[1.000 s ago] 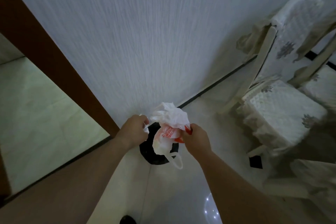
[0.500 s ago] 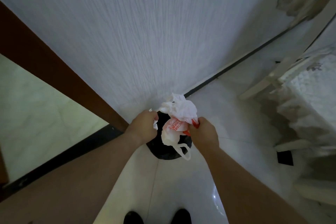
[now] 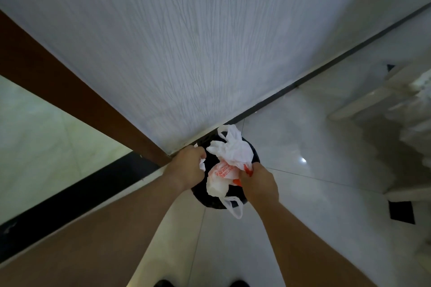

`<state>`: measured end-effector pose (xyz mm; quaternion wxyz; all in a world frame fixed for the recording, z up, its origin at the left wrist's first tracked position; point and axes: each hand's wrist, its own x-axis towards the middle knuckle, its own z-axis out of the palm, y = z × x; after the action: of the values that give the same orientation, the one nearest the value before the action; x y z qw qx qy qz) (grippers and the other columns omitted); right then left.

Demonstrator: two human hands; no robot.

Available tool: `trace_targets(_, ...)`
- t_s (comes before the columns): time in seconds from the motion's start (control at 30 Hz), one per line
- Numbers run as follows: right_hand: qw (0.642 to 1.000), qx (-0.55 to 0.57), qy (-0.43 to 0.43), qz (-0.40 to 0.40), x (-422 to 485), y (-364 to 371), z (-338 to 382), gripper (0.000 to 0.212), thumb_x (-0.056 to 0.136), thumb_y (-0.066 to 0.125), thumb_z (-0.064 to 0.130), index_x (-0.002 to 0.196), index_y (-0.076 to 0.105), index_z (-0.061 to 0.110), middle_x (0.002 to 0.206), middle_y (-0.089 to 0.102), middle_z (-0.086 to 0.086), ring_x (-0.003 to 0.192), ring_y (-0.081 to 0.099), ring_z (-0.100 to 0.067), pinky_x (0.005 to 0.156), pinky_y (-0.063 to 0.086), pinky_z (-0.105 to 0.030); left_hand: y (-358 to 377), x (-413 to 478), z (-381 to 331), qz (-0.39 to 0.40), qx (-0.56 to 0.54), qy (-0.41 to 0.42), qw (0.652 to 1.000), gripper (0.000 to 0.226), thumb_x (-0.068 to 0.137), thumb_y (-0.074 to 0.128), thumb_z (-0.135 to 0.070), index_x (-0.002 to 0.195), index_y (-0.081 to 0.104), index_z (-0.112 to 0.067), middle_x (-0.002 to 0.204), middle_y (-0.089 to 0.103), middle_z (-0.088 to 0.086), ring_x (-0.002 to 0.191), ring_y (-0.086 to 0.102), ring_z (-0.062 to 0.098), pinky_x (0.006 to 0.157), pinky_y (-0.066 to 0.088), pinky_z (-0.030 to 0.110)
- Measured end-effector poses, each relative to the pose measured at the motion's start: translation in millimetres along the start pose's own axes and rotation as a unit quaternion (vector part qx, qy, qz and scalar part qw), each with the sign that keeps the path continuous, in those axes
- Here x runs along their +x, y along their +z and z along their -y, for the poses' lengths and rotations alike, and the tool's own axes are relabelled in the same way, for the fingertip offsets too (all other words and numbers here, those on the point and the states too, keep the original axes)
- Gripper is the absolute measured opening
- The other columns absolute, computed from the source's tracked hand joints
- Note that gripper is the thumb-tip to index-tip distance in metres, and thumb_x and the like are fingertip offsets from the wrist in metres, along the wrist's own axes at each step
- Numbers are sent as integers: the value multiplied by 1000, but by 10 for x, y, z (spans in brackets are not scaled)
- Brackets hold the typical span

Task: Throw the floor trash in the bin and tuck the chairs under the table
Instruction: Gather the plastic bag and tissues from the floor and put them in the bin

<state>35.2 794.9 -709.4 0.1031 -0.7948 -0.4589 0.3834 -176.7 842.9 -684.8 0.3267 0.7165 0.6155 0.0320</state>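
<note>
Hovering over the bin [image 3: 203,196], the crumpled bag bundle [image 3: 231,154] is pinched in the right hand [image 3: 258,182]. The left hand [image 3: 186,165], above the bin's left rim, curls round a white scrap [image 3: 202,165]. Best to release both centrally, since one bag loop overhangs the rim.

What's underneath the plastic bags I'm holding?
A black bin stands directly below the plastic bags, against the wall. The bags, the left hand and the right hand cover most of its opening, so its contents cannot be seen.
</note>
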Motion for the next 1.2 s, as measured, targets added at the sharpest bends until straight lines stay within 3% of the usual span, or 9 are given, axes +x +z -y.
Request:
trace_targets(0.37, 999, -16, 6, 50, 297, 367, -211, 28, 95, 54, 43, 94, 60, 15, 83, 66, -1, 75, 64, -18, 65, 49, -30, 379, 247, 185, 2, 13, 15, 1000, 30, 81, 66, -7, 111, 65, -10, 104, 60, 8, 95, 61, 21, 74, 46, 27)
trace_targets(0.47, 997, -34, 19, 62, 301, 422, -245, 29, 94, 57, 44, 92, 61, 15, 80, 65, -1, 72, 63, -17, 64, 50, -30, 413, 252, 197, 15, 17, 19, 1000, 32, 79, 66, -9, 110, 65, -13, 103, 59, 8, 92, 61, 22, 76, 52, 31)
trace_targets(0.57, 994, -64, 23, 89, 283, 482, -277, 29, 91, 60, 45, 89, 61, 16, 74, 61, 2, 64, 58, -11, 57, 43, -27, 424, 257, 196, 26, 21, 27, 999, 26, 77, 65, -8, 103, 64, -15, 101, 61, 10, 86, 61, 22, 70, 51, 31)
trace_targets(0.73, 992, -71, 37, 94, 327, 606, -325, 30, 95, 54, 41, 95, 63, 12, 78, 60, -1, 73, 61, -19, 67, 48, -30, 496, 306, 250, 31, 18, 31, 999, 23, 77, 65, -6, 97, 61, -18, 94, 60, 8, 80, 58, 18, 65, 48, 28)
trace_targets(0.87, 993, -60, 34, 96, 434, 654, -303, 36, 95, 55, 51, 85, 62, 17, 73, 60, 2, 64, 57, -12, 64, 47, -29, 533, 365, 286, 30, 14, 36, 999, 21, 77, 62, -6, 86, 56, -23, 82, 51, -1, 77, 58, 22, 65, 51, 31)
trace_targets(0.93, 994, -54, 35, 94, 438, 661, -302, 41, 94, 54, 56, 93, 63, 16, 75, 60, 2, 66, 57, -12, 64, 46, -30, 556, 355, 303, 34, 14, 32, 999, 21, 77, 63, -5, 85, 56, -23, 84, 54, 2, 77, 58, 21, 67, 53, 32)
trace_targets(1.0, 995, -43, 29, 80, 405, 640, -307, 44, 91, 55, 58, 106, 61, 17, 83, 63, 1, 73, 60, -15, 68, 50, -32, 578, 323, 302, 36, 12, 24, 999, 19, 79, 65, -4, 94, 62, -14, 92, 59, 7, 82, 60, 22, 70, 52, 31)
trace_targets(1.1, 998, -9, -4, 65, 279, 550, -293, 46, 85, 61, 61, 113, 56, 25, 101, 65, 0, 86, 64, -16, 79, 56, -35, 581, 239, 252, 41, 12, 20, 999, 16, 82, 64, -3, 90, 58, -15, 85, 52, 2, 85, 62, 26, 66, 43, 25)
trace_targets(1.2, 998, -25, -47, 41, 119, 438, -305, 84, 72, 65, 72, 142, 42, 30, 136, 54, -3, 126, 52, -26, 100, 51, -46, 565, 143, 141, 46, 22, 10, 999, 15, 82, 64, -3, 91, 58, -14, 89, 51, 4, 86, 60, 23, 66, 43, 25)
